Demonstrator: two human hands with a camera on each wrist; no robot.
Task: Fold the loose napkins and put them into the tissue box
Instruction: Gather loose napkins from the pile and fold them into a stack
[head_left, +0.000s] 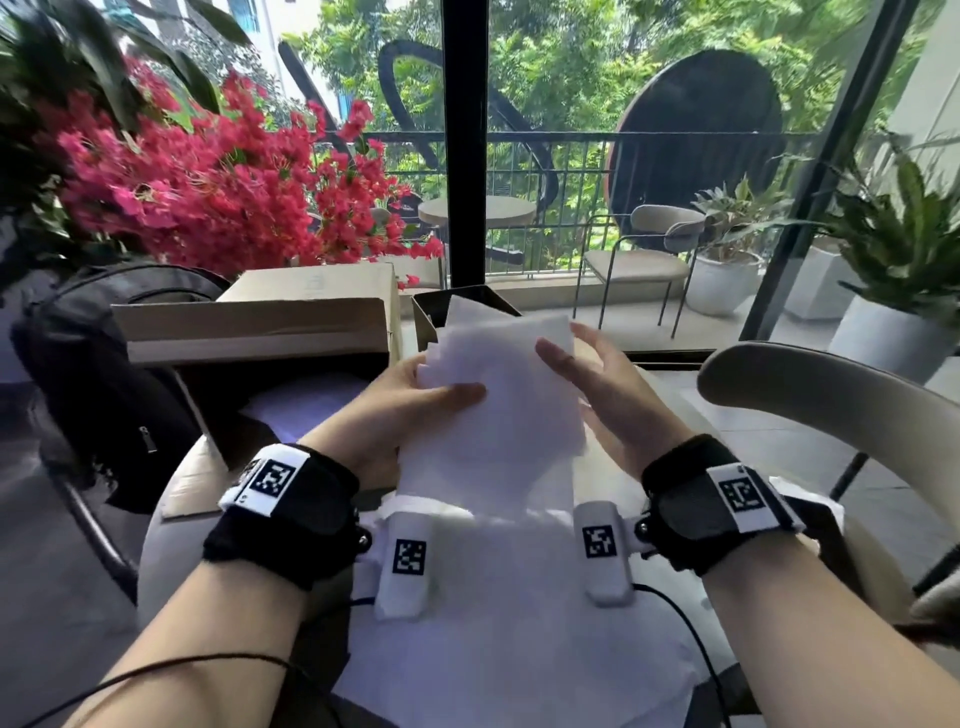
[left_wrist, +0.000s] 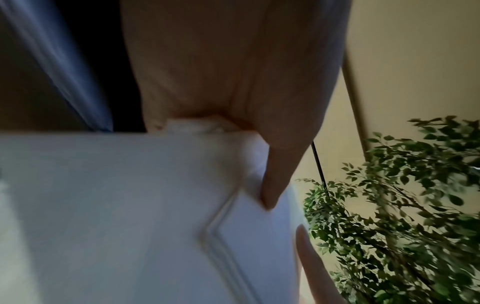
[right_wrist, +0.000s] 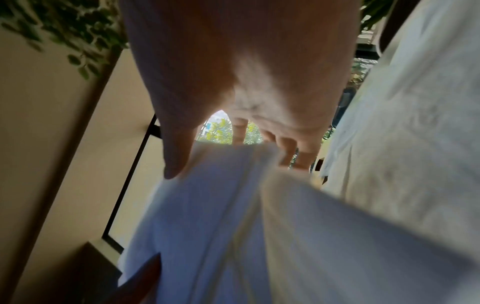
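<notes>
A stack of white napkins (head_left: 498, 405) is held upright in the air over the table, between both hands. My left hand (head_left: 441, 395) pinches its left edge, thumb across the front and fingers hidden behind. In the left wrist view the thumb (left_wrist: 272, 185) presses into the napkins (left_wrist: 130, 205). My right hand (head_left: 569, 351) holds the right edge, thumb in front, fingers behind. The right wrist view shows the napkins (right_wrist: 221, 205) passing between thumb (right_wrist: 174, 162) and fingers. A dark tissue box (head_left: 427, 312) stands just behind the stack, top open. More loose white napkins (head_left: 519, 623) lie on the table beneath my wrists.
An open cardboard box (head_left: 249, 332) sits on the table at the left, with a black backpack (head_left: 104, 374) beside it. Red flowers (head_left: 208, 182) rise behind them. A curved beige chair back (head_left: 831, 384) stands at the right. The round table's rim (head_left: 156, 545) shows at lower left.
</notes>
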